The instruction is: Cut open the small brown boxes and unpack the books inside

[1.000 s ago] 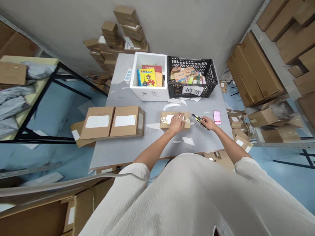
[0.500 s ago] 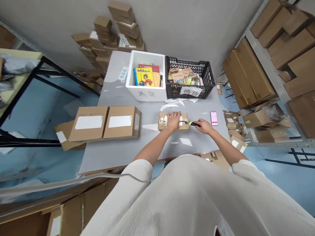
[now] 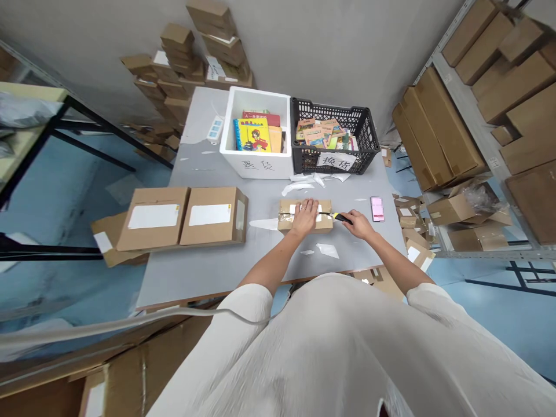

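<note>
A small taped cardboard box (image 3: 286,222) with a white label lies on the grey table (image 3: 208,263) in front of me. My left hand (image 3: 305,216) rests on top of it with the fingers stretched over the label. In my right hand (image 3: 358,223) is a black and yellow utility knife (image 3: 341,218), gripped by its handle at the box's right end. The blade points left along the dark line across the box top. How deep it sits I cannot tell.
Two larger cardboard boxes (image 3: 207,229) stand left. Behind are a white foam box (image 3: 226,136) and a black crate (image 3: 370,136), both with books. A pink-screened phone (image 3: 377,209) lies right. Paper scraps (image 3: 328,250) are scattered around; a cable (image 3: 191,311) crosses at front left.
Hardly anything differs. Both hands keep their places on the small box and the knife, and the view has shifted slightly.
</note>
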